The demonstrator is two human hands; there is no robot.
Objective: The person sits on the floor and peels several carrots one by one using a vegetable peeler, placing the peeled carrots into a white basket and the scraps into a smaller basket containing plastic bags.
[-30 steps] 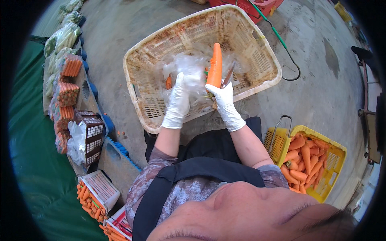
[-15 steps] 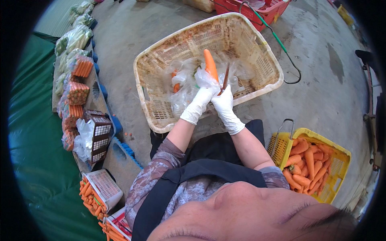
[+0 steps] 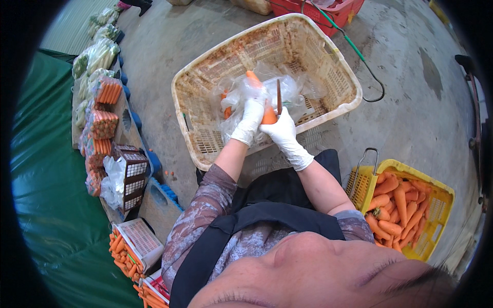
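Observation:
White gloves cover both hands above a worn, cream-coloured plastic crate (image 3: 205, 59). My left hand (image 3: 250, 118) is closed around a carrot (image 3: 269, 115), covering its middle; its tip points away from me. A narrow, brownish knife (image 3: 279, 95) stands up from my closed right hand (image 3: 282, 129), beside the carrot. The fingers of my right hand meet the carrot's near end. Crumpled clear plastic bags (image 3: 292, 84) lie in the crate under and around my hands, with some orange carrot pieces (image 3: 227, 110) at the left.
To my right stands a yellow basket (image 3: 446, 205) full of carrots (image 3: 393, 205). At left, bagged carrots (image 3: 105, 123) and bagged leafy vegetables (image 3: 101, 54) line a pallet, beside a brown crate (image 3: 134, 177). A green-handled metal hook (image 3: 354, 47) reaches from a red crate (image 3: 341, 15).
The carrot has dropped lower and tilted to the left, with my left hand now over its middle. My right hand and the knife have shifted slightly left.

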